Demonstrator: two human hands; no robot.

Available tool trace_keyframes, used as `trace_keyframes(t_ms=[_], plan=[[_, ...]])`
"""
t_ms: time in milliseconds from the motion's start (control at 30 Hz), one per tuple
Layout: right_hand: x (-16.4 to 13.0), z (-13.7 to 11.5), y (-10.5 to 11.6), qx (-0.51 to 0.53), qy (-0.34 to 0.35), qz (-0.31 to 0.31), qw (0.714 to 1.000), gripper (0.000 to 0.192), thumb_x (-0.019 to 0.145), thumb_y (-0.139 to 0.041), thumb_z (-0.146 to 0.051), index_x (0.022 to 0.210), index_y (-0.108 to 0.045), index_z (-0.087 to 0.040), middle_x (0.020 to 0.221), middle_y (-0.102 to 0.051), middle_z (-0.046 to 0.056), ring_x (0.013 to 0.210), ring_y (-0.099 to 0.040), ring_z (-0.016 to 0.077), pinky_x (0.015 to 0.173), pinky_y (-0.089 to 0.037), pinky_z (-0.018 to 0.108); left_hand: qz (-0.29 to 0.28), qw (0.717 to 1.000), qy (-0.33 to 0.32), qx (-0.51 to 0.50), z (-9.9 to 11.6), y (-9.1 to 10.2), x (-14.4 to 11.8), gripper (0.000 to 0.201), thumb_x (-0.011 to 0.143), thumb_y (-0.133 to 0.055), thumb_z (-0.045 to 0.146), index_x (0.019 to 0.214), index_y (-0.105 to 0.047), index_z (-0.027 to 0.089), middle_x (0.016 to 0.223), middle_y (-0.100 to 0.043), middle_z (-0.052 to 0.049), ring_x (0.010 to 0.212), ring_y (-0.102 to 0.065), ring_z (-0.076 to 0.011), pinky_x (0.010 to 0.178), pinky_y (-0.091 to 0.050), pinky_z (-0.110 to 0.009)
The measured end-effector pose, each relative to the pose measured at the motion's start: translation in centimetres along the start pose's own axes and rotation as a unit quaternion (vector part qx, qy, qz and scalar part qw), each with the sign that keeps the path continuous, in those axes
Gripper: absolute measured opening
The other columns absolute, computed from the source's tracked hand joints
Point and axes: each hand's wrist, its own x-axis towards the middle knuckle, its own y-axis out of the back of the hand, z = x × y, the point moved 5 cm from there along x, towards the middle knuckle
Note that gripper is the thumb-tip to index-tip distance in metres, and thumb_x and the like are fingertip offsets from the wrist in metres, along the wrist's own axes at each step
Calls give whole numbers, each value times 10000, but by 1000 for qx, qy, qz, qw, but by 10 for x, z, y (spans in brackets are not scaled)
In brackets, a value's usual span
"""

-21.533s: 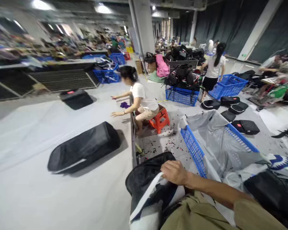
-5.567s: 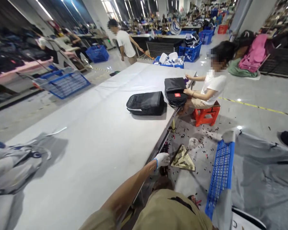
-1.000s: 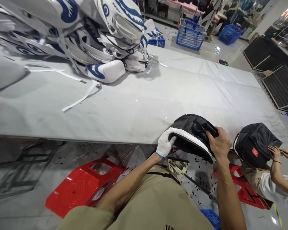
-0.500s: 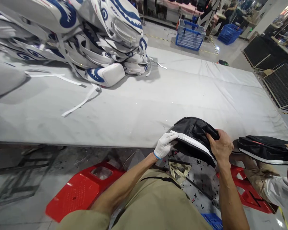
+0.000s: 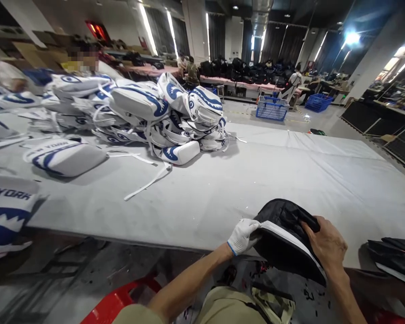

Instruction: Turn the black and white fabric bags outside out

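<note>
I hold a black backpack (image 5: 283, 234) with a white trim band at the near edge of a long grey table (image 5: 243, 180). My left hand (image 5: 243, 235), in a white glove, grips the bag's left end at the trim. My bare right hand (image 5: 327, 245) clasps its right side from above. The bag rests partly on the table edge and partly hangs over it.
A heap of white and blue shark-print bags (image 5: 148, 117) with loose white straps covers the table's left and far side. Another black bag (image 5: 394, 258) lies at the right edge. A red stool (image 5: 121, 301) stands below me. Blue crates (image 5: 272, 108) and people are in the background.
My view has tilted up, so the hall and the pile show more. Both hands keep their grip on the black backpack. The neighbour's black bag now lies flat at the right.
</note>
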Motion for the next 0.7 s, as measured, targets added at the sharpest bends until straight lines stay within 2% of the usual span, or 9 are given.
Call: trace_keyframes(t_ms=[133, 233, 333, 400, 467, 533, 600, 667, 700], plan=[[-2, 1, -3, -16, 4, 12, 1000, 622, 1129, -371, -759, 1111, -733, -253, 963, -769, 87, 895, -692, 301, 740, -401, 378, -14, 998, 60, -19, 5, -6, -6, 286, 968, -798, 324, 1234, -789, 219, 1237, -824, -123, 1125, -766, -278, 1010, -604, -441], [-4, 4, -5, -23, -2, 14, 1000, 560, 1145, -387, -703, 1135, -719, -253, 984, -771, 91, 909, -697, 305, 738, -399, 382, 5, 987, 143, -77, 19, -6, -2, 412, 862, -889, 300, 1249, -770, 222, 1253, -797, -115, 1180, -742, -295, 1054, -606, -473], [-5, 6, -7, -32, 1, 18, 999, 485, 1147, -441, -651, 1147, -710, -247, 959, -755, 77, 888, -685, 290, 718, -382, 372, 59, 972, 203, -105, 49, -5, 10, 495, 790, -918, 252, 1247, -731, 213, 1200, -773, -104, 1146, -734, -301, 1023, -624, -484], [-7, 4, -8, -46, 2, 22, 999, 458, 1152, -464, -630, 1136, -704, -240, 943, -742, 72, 870, -670, 277, 709, -364, 362, 65, 973, 202, -88, 78, -5, 24, 432, 792, -915, 252, 1181, -731, 224, 1160, -776, -96, 1116, -735, -308, 1008, -624, -492], [-7, -1, -9, -65, -1, 21, 998, 437, 1156, -488, -610, 1101, -695, -229, 928, -729, 72, 857, -652, 268, 705, -346, 353, -8, 985, 166, -49, 108, -12, 44, 357, 833, -899, 294, 1151, -747, 240, 1123, -792, -94, 1089, -744, -326, 997, -620, -506], [-6, -6, -10, -86, -7, 19, 996, 411, 1156, -528, -583, 1054, -685, -218, 907, -715, 71, 841, -635, 260, 711, -335, 346, -155, 978, 134, 22, 132, -28, 62, 320, 903, -845, 336, 1190, -758, 227, 1120, -811, -119, 1064, -769, -359, 963, -627, -524], [-4, -8, -11, -101, -18, 14, 995, 378, 1150, -577, -559, 1038, -684, -213, 901, -709, 64, 834, -625, 252, 730, -333, 343, -303, 938, 130, 107, 143, -46, 66, 367, 981, -748, 351, 1308, -735, 184, 1124, -824, -164, 1024, -803, -393, 898, -643, -532], [1, -5, -13, -104, -27, 4, 994, 358, 1140, -617, -555, 1052, -692, -215, 912, -713, 53, 835, -620, 242, 742, -326, 340, -401, 895, 100, 170, 145, -62, 55, 472, 1020, -660, 291, 1461, -669, 124, 1115, -827, -209, 993, -825, -414, 839, -657, -532], [5, -2, -14, -101, -32, -4, 994, 356, 1135, -632, -560, 1065, -695, -217, 919, -716, 47, 841, -621, 237, 746, -323, 339, -438, 877, 57, 188, 144, -70, 42, 525, 1037, -613, 255, 1537, -622, 98, 1081, -828, -223, 961, -832, -420, 809, -663, -540]])
